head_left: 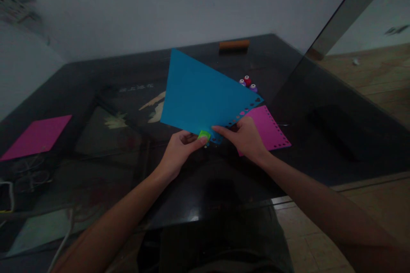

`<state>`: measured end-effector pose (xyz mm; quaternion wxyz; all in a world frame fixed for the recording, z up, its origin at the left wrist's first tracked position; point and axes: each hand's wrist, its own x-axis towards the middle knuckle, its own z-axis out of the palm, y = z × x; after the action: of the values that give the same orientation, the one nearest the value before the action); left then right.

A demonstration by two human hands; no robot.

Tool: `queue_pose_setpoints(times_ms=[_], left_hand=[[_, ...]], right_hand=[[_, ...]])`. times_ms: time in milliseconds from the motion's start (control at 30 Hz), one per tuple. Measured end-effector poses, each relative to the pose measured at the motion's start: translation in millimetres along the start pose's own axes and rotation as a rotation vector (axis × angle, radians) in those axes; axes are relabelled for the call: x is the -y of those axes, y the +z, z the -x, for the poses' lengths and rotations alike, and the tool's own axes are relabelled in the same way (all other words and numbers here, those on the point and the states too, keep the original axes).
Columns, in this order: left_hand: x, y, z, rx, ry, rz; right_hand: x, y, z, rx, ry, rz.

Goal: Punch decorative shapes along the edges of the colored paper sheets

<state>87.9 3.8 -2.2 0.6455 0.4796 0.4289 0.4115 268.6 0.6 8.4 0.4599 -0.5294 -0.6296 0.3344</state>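
A blue sheet of paper (201,91) is held up over the dark table, with a row of small punched shapes along its lower right edge. My left hand (177,151) is closed on a small lime-green paper punch (204,135), thumb on top, at the sheet's near edge. Pinched between the thumb and fingers of my right hand (248,138) is the same edge, just right of the punch. Under and beside the right hand lies a pink sheet (269,127) with holes along its edges. Part of the punch's body is hidden.
Several red and purple punches (247,81) stand behind the blue sheet. A brown roll (234,45) lies near the table's (96,66) back edge by the wall. Another pink sheet (40,134) is at the far left, with a white cable (65,239) nearer me.
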Motion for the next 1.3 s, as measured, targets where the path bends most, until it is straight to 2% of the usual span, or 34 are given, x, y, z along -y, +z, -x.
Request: queue_pose_setpoints(times_ms=[1300], left_hand=[[-1.4,1.4,1.4,-0.050,0.009,-0.032]], right_hand=[[-0.1,-1.2,-0.5,0.006,-0.005,0.080]])
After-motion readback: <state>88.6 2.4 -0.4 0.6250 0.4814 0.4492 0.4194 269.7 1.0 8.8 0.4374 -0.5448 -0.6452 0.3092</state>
